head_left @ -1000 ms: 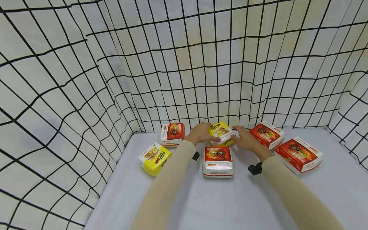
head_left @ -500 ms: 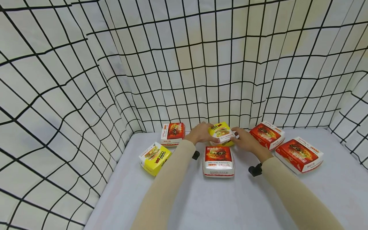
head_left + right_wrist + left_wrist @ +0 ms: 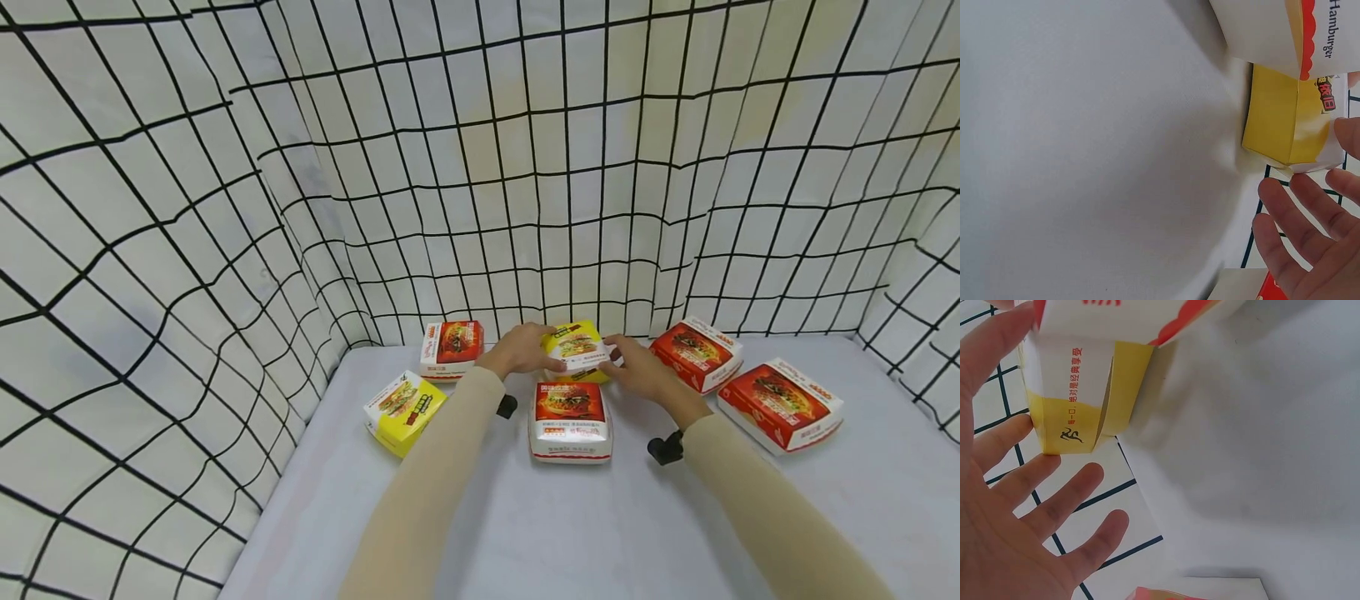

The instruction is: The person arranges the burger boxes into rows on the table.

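Note:
A yellow and white burger box (image 3: 573,343) lies at the back of the table, between the two hands. The left hand (image 3: 517,348) holds its left side, thumb at the front edge and index finger further back. At the right side is the right hand (image 3: 637,365), its thumb and fingertips on the box. The left wrist view has the yellow box's (image 3: 1069,419) printed end, with the other fingers spread free. In the right wrist view the thumb presses a white panel of the box (image 3: 1310,134). Just in front stands a red and white burger box (image 3: 570,421).
Left of the hands are another red box (image 3: 452,350) and a second yellow box (image 3: 406,414). Two red boxes, one further back (image 3: 697,354) and one nearer (image 3: 780,404), lie at the right. White walls with black netting (image 3: 480,208) enclose the white table (image 3: 570,533).
Between the hands, the yellow box has turned slightly and now sits squarer to the back wall. Both hands have shifted a little with it. The other boxes stay in place.

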{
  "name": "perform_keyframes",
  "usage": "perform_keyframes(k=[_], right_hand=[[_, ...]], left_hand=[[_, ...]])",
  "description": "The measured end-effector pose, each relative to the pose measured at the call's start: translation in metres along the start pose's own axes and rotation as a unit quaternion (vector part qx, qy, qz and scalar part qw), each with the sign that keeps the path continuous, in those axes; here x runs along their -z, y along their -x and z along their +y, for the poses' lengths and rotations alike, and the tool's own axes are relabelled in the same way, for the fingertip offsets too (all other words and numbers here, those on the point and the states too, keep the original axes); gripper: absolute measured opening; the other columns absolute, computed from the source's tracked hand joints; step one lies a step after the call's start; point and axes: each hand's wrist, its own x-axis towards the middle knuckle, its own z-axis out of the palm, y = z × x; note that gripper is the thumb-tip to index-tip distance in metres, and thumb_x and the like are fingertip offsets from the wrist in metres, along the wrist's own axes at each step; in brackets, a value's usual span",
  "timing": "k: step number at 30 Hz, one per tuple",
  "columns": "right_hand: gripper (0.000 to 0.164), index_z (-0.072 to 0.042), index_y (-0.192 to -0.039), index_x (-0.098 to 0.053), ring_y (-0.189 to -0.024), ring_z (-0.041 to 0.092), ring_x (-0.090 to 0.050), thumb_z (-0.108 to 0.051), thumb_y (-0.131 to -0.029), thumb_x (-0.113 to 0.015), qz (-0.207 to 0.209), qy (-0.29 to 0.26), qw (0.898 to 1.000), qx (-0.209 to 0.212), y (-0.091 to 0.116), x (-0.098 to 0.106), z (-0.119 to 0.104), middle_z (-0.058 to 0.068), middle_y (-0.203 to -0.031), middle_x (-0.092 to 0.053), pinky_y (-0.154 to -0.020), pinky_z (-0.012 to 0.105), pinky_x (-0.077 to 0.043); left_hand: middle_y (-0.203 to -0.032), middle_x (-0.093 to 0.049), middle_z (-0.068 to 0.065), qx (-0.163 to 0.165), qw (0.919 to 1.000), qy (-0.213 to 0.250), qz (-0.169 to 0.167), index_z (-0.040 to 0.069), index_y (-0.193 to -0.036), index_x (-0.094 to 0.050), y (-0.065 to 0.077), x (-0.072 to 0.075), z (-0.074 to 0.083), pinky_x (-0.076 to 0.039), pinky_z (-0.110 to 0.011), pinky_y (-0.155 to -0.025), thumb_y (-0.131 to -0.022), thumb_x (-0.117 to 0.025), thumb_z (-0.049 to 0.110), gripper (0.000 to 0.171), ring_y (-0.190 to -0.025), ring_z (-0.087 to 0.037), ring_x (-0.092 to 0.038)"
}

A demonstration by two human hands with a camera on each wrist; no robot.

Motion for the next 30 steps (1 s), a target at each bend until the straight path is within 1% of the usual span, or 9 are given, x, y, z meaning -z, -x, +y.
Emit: perform_keyframes(k=[4, 6, 15, 19, 22, 23, 26, 28, 30], right_hand=[[0.062, -0.005, -0.154, -0.036, -0.114, 0.035, -0.059, -0.033, -0.104, -0.059, -0.003, -0.002, 1.0, -0.001, 0.001, -0.002, -0.001, 0.024, -0.136, -0.056, -0.088, 0.042, -0.056], [0.062, -0.005, -0.155, -0.035, -0.112, 0.034, -0.06, -0.032, -0.104, -0.059, -0.003, -0.002, 1.0, 0.003, 0.001, -0.002, -0.002, 0.024, -0.136, -0.057, -0.086, 0.041, -0.056], [0.065, -0.008, -0.158, -0.033, -0.109, 0.03, -0.06, -0.031, -0.104, -0.06, -0.008, -0.002, 1.0, 0.006, 0.002, -0.004, -0.001, 0.02, -0.134, -0.059, -0.085, 0.039, -0.056], [0.064, -0.008, -0.158, -0.034, -0.111, 0.032, -0.06, -0.031, -0.104, -0.059, -0.003, -0.016, 1.0, 0.01, 0.002, -0.006, 0.001, 0.021, -0.133, -0.058, -0.086, 0.04, -0.056], [0.062, -0.008, -0.157, -0.035, -0.118, 0.037, -0.059, -0.032, -0.104, -0.058, 0.005, -0.028, 1.0, 0.007, 0.004, -0.007, 0.003, 0.023, -0.137, -0.053, -0.089, 0.044, -0.056], [0.062, -0.007, -0.157, -0.035, -0.12, 0.039, -0.058, -0.033, -0.105, -0.058, 0.009, -0.033, 0.999, 0.006, 0.004, -0.008, 0.004, 0.024, -0.139, -0.051, -0.091, 0.047, -0.056], [0.065, -0.01, -0.159, -0.031, -0.131, 0.046, -0.052, -0.036, -0.105, -0.056, 0.012, -0.065, 0.998, -0.005, 0.006, -0.008, 0.007, 0.027, -0.15, -0.041, -0.099, 0.053, -0.054], [0.067, -0.013, -0.161, -0.028, -0.136, 0.048, -0.049, -0.039, -0.106, -0.055, 0.01, -0.09, 0.996, -0.009, 0.007, -0.009, 0.009, 0.027, -0.156, -0.035, -0.101, 0.055, -0.053], [0.069, -0.019, -0.163, -0.025, -0.137, 0.047, -0.049, -0.044, -0.105, -0.054, -0.001, -0.114, 0.993, -0.02, 0.009, -0.009, 0.012, 0.024, -0.162, -0.031, -0.101, 0.054, -0.053]], left_hand=[[-0.162, -0.043, -0.004, 0.017, 0.9997, 0.014, -0.003, 0.026, -0.155, -0.046, 0.002, 0.0, -0.005, -0.038, -0.052, -0.119, -0.087, -0.079, 0.049, 0.079, -0.15, -0.028, -0.039], [-0.163, -0.041, -0.004, 0.016, 0.9997, 0.015, -0.005, 0.027, -0.156, -0.045, 0.003, 0.0, -0.008, -0.036, -0.053, -0.12, -0.088, -0.078, 0.049, 0.079, -0.152, -0.029, -0.036], [-0.166, -0.037, -0.005, -0.002, 0.9998, 0.016, -0.009, 0.026, -0.157, -0.043, 0.008, 0.003, -0.015, -0.033, -0.056, -0.121, -0.09, -0.076, 0.048, 0.077, -0.154, -0.032, -0.032], [-0.165, -0.038, -0.006, -0.001, 0.9994, 0.032, -0.011, 0.028, -0.157, -0.043, 0.009, 0.002, -0.016, -0.033, -0.057, -0.121, -0.091, -0.075, 0.048, 0.076, -0.154, -0.032, -0.032], [-0.165, -0.038, -0.006, 0.0, 0.9984, 0.057, -0.009, 0.029, -0.157, -0.043, 0.011, 0.0, -0.018, -0.032, -0.058, -0.121, -0.092, -0.073, 0.048, 0.074, -0.154, -0.033, -0.032], [-0.165, -0.039, -0.007, -0.003, 0.9979, 0.065, -0.007, 0.029, -0.157, -0.042, 0.012, -0.002, -0.019, -0.033, -0.058, -0.12, -0.093, -0.072, 0.048, 0.073, -0.153, -0.033, -0.033], [-0.163, -0.041, -0.008, -0.011, 0.995, 0.099, 0.002, 0.028, -0.157, -0.042, 0.013, -0.006, -0.023, -0.04, -0.056, -0.116, -0.094, -0.071, 0.046, 0.072, -0.144, -0.034, -0.047], [-0.162, -0.043, -0.008, -0.014, 0.9931, 0.117, 0.008, 0.028, -0.157, -0.042, 0.014, -0.009, -0.028, -0.047, -0.053, -0.11, -0.095, -0.07, 0.047, 0.071, -0.135, -0.033, -0.056], [-0.161, -0.044, -0.008, -0.013, 0.9896, 0.143, 0.012, 0.027, -0.157, -0.043, 0.015, -0.012, -0.032, -0.051, -0.05, -0.104, -0.095, -0.07, 0.047, 0.07, -0.127, -0.032, -0.061]])
